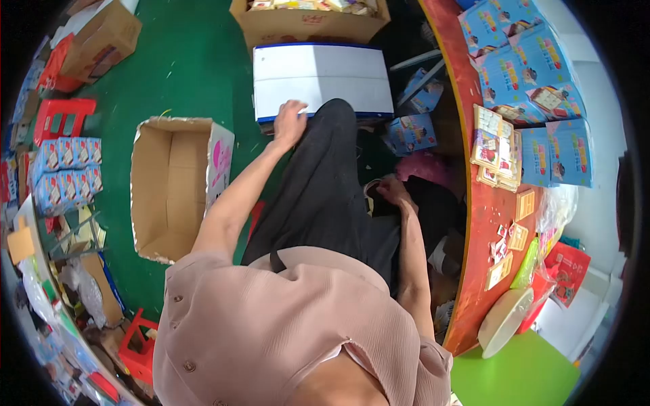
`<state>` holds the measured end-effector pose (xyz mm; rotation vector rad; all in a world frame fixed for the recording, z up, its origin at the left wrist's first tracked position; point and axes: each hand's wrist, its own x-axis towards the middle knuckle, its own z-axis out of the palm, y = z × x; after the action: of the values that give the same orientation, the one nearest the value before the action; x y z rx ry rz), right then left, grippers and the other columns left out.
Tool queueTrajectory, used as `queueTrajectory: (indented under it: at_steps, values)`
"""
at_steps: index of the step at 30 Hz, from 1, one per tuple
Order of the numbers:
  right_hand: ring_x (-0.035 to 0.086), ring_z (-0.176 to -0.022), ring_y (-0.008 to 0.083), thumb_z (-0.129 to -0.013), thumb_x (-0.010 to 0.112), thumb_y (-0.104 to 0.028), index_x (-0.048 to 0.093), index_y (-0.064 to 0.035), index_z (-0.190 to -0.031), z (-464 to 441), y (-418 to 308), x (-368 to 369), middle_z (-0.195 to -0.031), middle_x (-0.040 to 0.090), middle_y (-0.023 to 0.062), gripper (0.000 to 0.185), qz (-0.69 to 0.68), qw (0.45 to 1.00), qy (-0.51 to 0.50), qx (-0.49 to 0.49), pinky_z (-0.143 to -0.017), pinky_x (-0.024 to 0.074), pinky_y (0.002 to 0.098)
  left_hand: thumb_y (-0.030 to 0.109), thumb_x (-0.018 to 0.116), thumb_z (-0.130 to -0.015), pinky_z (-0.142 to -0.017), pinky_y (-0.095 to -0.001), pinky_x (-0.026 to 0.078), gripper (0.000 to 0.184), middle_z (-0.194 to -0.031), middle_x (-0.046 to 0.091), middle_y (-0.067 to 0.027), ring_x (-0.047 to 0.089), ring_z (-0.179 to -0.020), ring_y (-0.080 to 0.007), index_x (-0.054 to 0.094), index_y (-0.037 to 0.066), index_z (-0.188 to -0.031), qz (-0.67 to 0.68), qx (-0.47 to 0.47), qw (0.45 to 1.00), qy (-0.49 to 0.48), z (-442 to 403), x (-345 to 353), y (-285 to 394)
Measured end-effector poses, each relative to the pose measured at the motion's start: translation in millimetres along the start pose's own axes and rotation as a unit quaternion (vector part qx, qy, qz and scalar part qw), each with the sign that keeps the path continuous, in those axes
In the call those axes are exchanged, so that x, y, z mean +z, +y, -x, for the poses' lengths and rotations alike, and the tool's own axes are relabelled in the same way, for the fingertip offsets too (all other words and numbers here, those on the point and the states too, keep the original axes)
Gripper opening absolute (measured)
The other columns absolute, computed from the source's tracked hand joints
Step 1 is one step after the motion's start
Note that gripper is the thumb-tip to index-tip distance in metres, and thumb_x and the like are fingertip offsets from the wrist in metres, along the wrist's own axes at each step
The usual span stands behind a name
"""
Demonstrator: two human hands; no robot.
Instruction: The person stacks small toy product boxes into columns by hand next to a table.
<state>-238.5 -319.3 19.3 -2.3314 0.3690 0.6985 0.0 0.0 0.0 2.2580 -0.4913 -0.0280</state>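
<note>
In the head view, my left hand (pixel 291 122) is beside my raised knee, at the near edge of a white cardboard box with blue edges (pixel 318 78). Its fingers are loosely bent and apart, with nothing seen in them. Low by my right thigh, my right hand (pixel 394 191) has its fingers closed on the rim of a ring-shaped thing (pixel 370 189) that looks like a roll of tape. Dark cloth and shadow hide part of it.
An open brown carton (pixel 169 183) stands left on the green floor (pixel 179 54). Behind the white box is a filled carton (pixel 311 27). To the right, a red table (pixel 467 271) carries blue printed boxes (pixel 535 68), stacked packs (pixel 497 145) and a pale basin (pixel 504 321). Red stools (pixel 139 348) stand left.
</note>
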Motion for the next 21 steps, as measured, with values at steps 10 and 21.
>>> queueTrajectory:
  at_steps: [10,21]
  values:
    - [0.067,-0.079,0.0306,-0.081,0.069,-0.021,0.069,-0.0033,-0.091,-1.8,25.7,19.9,-0.085,0.068,0.0157,0.02,0.029,1.0,0.004,-0.012,-0.069,0.0507,0.0401,0.025,0.074,-0.079,-0.103,-0.0611,0.035,0.074,-0.154,0.02,-0.0124,0.02,-0.141,-0.0378,0.037,0.017,-0.143,-0.224,-0.168,0.945,-0.168,6.9,7.1,-72.8]
    - [0.066,-0.073,0.0236,-0.082,0.067,-0.018,0.067,-0.0035,-0.088,-2.6,40.9,26.7,-0.076,0.066,0.0136,0.016,0.004,0.999,0.006,-0.052,-0.066,0.05,0.0367,0.028,0.08,-0.073,-0.096,-0.0675,0.038,0.093,-0.156,0.012,-0.0116,0.013,-0.14,-0.0452,0.027,0.015,-0.147,-0.248,-0.182,0.929,-0.206,6.8,32.9,-88.6]
